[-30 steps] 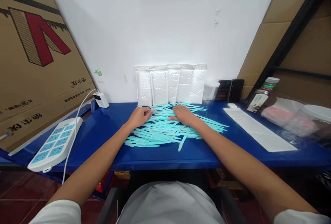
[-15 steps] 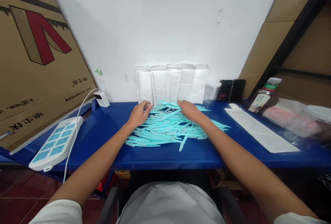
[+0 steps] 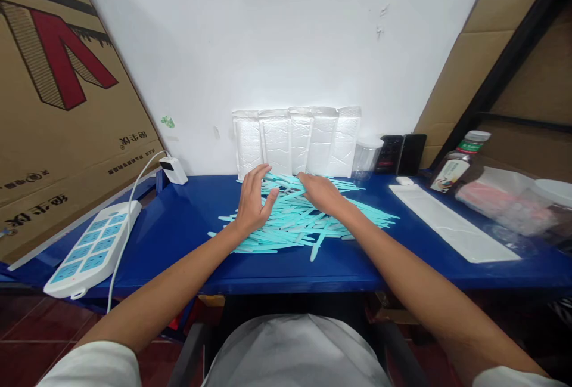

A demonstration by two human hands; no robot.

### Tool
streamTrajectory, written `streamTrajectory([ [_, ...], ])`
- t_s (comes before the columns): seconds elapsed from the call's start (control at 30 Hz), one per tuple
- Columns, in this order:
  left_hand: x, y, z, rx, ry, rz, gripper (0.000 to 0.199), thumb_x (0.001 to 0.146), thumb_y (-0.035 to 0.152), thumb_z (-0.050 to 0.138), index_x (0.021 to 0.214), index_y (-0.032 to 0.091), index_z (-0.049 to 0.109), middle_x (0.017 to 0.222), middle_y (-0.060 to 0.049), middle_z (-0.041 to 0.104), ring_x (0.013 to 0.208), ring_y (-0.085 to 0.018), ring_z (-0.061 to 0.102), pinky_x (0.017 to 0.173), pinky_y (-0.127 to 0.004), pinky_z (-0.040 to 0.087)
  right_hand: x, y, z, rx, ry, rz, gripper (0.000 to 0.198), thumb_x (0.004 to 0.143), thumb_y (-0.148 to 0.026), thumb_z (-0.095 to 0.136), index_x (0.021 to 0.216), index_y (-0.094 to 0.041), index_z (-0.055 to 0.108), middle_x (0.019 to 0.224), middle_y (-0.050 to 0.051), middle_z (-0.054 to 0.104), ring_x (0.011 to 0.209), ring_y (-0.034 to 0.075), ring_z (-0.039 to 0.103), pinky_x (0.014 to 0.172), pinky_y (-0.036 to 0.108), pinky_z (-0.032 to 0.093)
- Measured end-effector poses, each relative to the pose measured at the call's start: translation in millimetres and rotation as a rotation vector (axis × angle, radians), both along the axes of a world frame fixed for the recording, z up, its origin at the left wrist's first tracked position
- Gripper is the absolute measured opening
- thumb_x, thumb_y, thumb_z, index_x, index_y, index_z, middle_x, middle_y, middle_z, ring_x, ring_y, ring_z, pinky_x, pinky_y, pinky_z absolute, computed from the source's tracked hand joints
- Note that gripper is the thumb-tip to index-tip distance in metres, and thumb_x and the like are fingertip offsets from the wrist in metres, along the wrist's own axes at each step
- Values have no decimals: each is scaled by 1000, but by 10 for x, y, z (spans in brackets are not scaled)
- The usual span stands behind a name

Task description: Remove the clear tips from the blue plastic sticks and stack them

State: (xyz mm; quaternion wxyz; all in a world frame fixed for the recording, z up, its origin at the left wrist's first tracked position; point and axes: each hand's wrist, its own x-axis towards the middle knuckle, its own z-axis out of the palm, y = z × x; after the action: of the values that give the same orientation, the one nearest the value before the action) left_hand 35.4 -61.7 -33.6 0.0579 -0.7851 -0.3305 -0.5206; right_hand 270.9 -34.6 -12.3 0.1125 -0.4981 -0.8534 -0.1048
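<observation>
A wide heap of thin turquoise plastic sticks (image 3: 286,229), which look like eyebrow razors, lies loose on the blue table (image 3: 179,238). At the heap's left side is my left hand (image 3: 255,203), its fingers stretched forward and the thumb held apart, the palm turned towards the sticks. My right hand (image 3: 322,194) is over the back right of the heap. Its fingers are curled down around some of the sticks, and the fingertips are mostly hidden behind the hand.
Silvery padded mailers (image 3: 277,142) lean on the wall behind the heap. A clear jar (image 3: 367,157) and two phones (image 3: 400,154) stand to their right. Further right are a flat white pouch (image 3: 453,223) and a bottle (image 3: 458,163). A power strip (image 3: 92,250) lies at left.
My left hand has opened from a loose curl and moved right, onto the heap's left part. My right hand has shifted slightly left, still curled on the sticks.
</observation>
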Motion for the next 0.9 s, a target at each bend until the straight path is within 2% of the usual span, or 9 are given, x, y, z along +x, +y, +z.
streamTrajectory([
  [0.13,-34,25,-8,-79,-96,22,36,111,44,43,128,21,64,121,-12,71,118,-27,65,106,-43,50,-35,-28,-19,1,16,65,24,103,-26,65,124,-19,57,118,14,76,104,30,72,72,32,38],
  [0.23,-64,46,-17,-150,-91,3,39,113,44,40,101,21,69,95,-7,72,92,-23,68,89,-36,53,-115,-73,-17,-13,15,113,24,106,-40,62,117,-19,59,107,13,78,96,29,74,69,31,36],
  [0.3,-60,36,-17,-167,-119,42,41,112,46,41,93,21,68,87,-6,70,82,-21,66,81,-34,52,-179,-117,-2,-15,7,125,31,107,-48,60,115,-18,60,100,13,78,91,29,74,67,31,35],
  [0.37,-40,8,-11,-171,-176,76,38,110,49,45,99,21,68,90,-6,71,80,-20,65,74,-31,52,-233,-163,19,-10,3,134,36,107,-52,59,116,-17,60,96,13,78,88,28,74,66,31,34],
  [0.47,-11,-45,6,-184,-211,41,39,109,52,46,111,20,68,99,-7,73,85,-21,67,71,-30,53,-286,-217,33,-4,5,142,42,106,-57,58,117,-17,62,93,13,78,85,28,74,65,30,32],
  [0.6,-3,-78,27,-178,-170,-32,51,111,55,34,101,20,70,95,-8,73,90,-23,69,81,-35,54,-322,-233,0,20,9,126,52,103,-66,56,115,-17,63,90,13,78,85,29,75,63,31,29],
  [0.7,4,-66,29,-161,-214,-73,50,112,54,31,107,21,68,91,-7,71,89,-23,69,85,-37,53,-335,-227,-15,19,25,135,55,100,-69,60,116,-17,63,89,13,78,85,29,74,64,30,30],
  [0.8,29,-61,42,-132,-324,-83,36,110,54,42,118,23,58,90,-4,68,85,-21,68,81,-35,54,-330,-241,12,8,53,163,51,98,-63,67,118,-17,63,88,12,77,85,29,73,65,30,31],
  [0.9,81,-89,145,-72,-423,-69,33,107,56,49,116,24,52,93,-4,65,83,-20,67,78,-34,56,-317,-255,58,-16,120,161,35,98,-45,72,117,-17,66,88,11,77,83,27,71,65,30,31],
])
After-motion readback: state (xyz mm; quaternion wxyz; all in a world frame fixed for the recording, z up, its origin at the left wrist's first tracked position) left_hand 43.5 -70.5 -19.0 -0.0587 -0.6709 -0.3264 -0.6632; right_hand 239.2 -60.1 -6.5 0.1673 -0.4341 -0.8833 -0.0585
